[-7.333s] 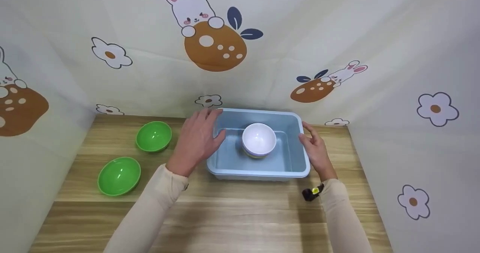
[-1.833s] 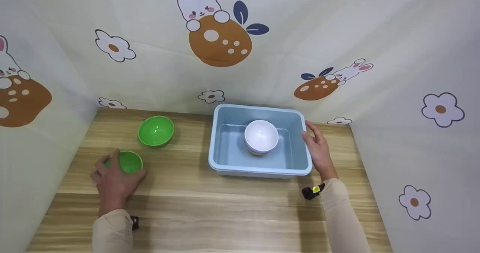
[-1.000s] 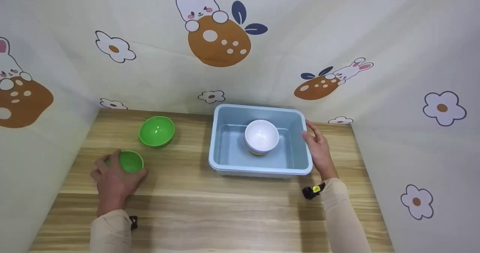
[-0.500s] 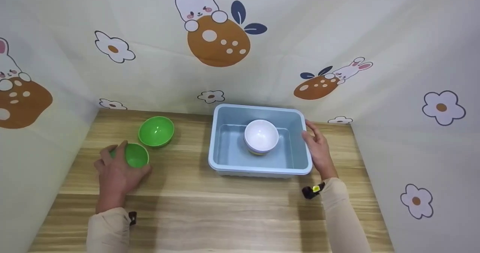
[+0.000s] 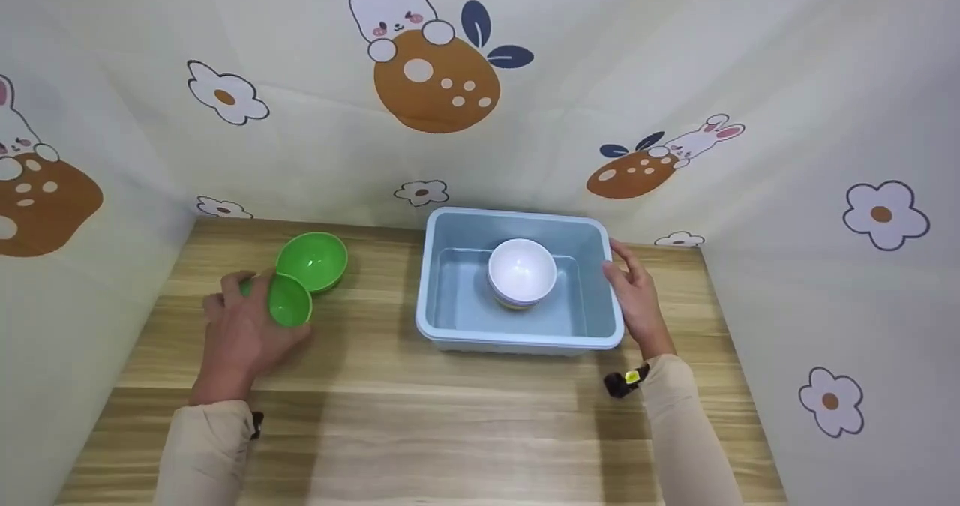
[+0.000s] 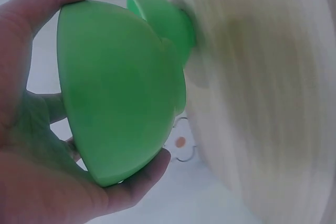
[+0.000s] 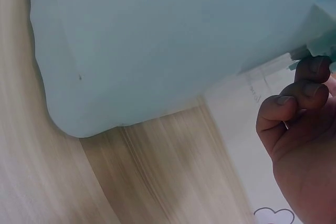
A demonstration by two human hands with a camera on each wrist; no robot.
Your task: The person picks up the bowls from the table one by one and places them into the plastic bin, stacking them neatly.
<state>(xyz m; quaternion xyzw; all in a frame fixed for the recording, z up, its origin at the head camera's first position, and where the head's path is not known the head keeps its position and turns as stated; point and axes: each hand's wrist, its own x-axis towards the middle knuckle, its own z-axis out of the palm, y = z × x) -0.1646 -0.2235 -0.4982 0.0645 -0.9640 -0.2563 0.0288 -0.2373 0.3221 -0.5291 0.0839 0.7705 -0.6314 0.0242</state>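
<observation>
My left hand [image 5: 241, 337] grips a green bowl [image 5: 291, 303] by its rim, thumb on one side and fingers on the other. The left wrist view shows this held bowl [image 6: 115, 87] raised off the table. Just behind it a second green bowl [image 5: 315, 258] stands upright on the table, partly covered by the held one in the head view. My right hand [image 5: 637, 303] holds the right rim of a light blue plastic basin [image 5: 517, 336], its fingers curled at the edge. Inside the basin stands a white bowl [image 5: 523, 270], with coloured edges showing beneath it.
The wood-grain table [image 5: 450, 431] is walled by a pale curtain [image 5: 540, 139] printed with rabbits and flowers at the back and sides. The basin stands against the back curtain, right of the green bowls. A dark wrist device [image 5: 622, 383] sits at the right cuff.
My left hand has moved from the basin's left side to the nearer green bowl, gripped it, and carried it up and rightward toward the other green bowl. My right hand stays at the basin rim.
</observation>
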